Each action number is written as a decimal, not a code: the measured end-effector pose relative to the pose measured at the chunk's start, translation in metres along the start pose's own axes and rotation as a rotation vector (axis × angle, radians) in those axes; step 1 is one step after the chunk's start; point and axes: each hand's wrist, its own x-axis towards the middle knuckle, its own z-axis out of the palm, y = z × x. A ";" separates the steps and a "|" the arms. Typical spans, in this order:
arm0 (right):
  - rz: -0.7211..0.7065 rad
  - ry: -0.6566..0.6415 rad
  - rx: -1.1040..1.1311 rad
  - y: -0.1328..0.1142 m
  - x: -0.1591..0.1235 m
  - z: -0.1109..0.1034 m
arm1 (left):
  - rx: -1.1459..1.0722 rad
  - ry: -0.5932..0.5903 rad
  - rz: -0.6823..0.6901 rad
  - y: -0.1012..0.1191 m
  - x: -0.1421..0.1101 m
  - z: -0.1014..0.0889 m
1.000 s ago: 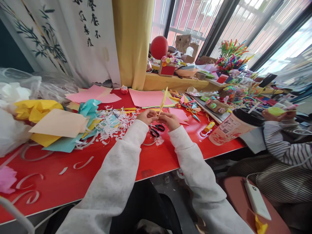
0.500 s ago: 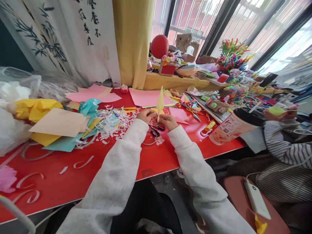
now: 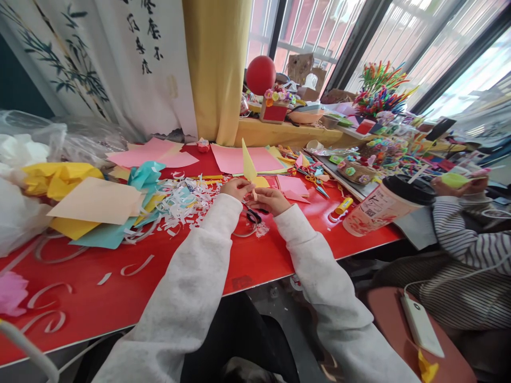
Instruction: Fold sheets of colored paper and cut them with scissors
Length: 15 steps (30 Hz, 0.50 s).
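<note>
A pointed piece of folded yellow paper (image 3: 249, 165) stands upright between my hands, its narrow base pinched by fingers from both sides. My left hand (image 3: 236, 189) grips it near the bottom, fingers curled together. From the other side my right hand (image 3: 273, 200) holds the base with thumb and fingertips; the exact fingertip contact is partly hidden. Just below my hands lie scissors with black handles (image 3: 253, 216), partly covered. A sheet of pink paper (image 3: 293, 185) rests beyond my right hand, and shredded white paper (image 3: 186, 205) is heaped left of my left hand.
A tall cup with a black lid (image 3: 373, 210) stands at the table's right edge, beside a glue stick (image 3: 341, 208). Stacked coloured paper (image 3: 98, 202) lies at left. At the right, a person in a striped sleeve (image 3: 463, 223) holds something yellow-green. A power bank (image 3: 421, 325) sits on a stool.
The yellow paper piece has shifted a little left and its tip now leans left. My hands stay pinched at its base, almost in the same place.
</note>
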 end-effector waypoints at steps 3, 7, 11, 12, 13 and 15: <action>0.019 -0.020 0.051 -0.002 -0.003 0.002 | -0.011 0.015 -0.024 -0.001 0.000 0.001; 0.041 0.003 0.111 -0.005 -0.003 0.006 | -0.055 0.024 -0.035 0.000 0.000 -0.003; 0.025 0.053 0.123 -0.005 -0.001 0.008 | -0.101 0.033 -0.042 0.001 0.001 -0.006; 0.006 0.058 0.101 -0.003 -0.001 0.008 | -0.107 0.027 -0.047 0.001 0.001 -0.006; -0.012 0.060 0.074 -0.002 0.000 0.007 | -0.113 0.021 -0.055 0.002 0.001 -0.006; -0.031 0.055 0.020 0.001 0.000 0.005 | -0.128 0.030 -0.077 0.004 0.001 -0.005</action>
